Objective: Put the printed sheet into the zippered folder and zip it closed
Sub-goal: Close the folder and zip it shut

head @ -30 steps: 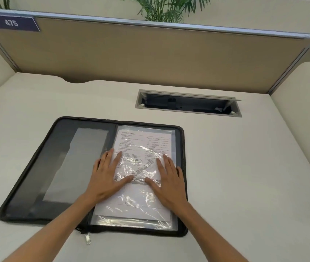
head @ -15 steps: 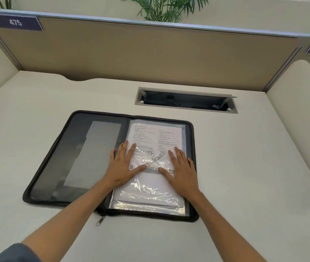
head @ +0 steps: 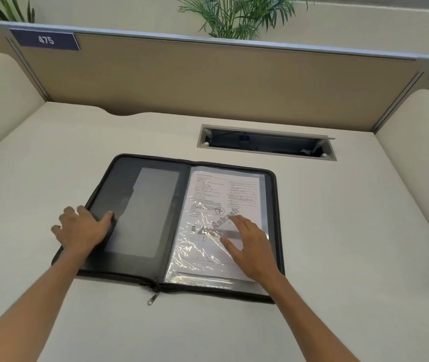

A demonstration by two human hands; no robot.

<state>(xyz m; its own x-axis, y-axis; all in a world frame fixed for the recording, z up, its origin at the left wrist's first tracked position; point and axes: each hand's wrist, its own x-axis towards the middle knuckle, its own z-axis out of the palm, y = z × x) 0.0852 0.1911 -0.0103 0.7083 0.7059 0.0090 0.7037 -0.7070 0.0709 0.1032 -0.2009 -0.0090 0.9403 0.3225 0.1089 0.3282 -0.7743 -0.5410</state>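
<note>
Bright even overhead light; glare streaks on plastic sleeve (head: 203,231); soft shadows; wide-angle bending at edges.

Head view looks forward and down, close over the desk (head: 338,257).

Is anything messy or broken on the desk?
Nothing is broken or spilled. Only the clear plastic sleeve over the printed sheet looks crinkled, in the open zippered folder, beside the right hand.
</note>
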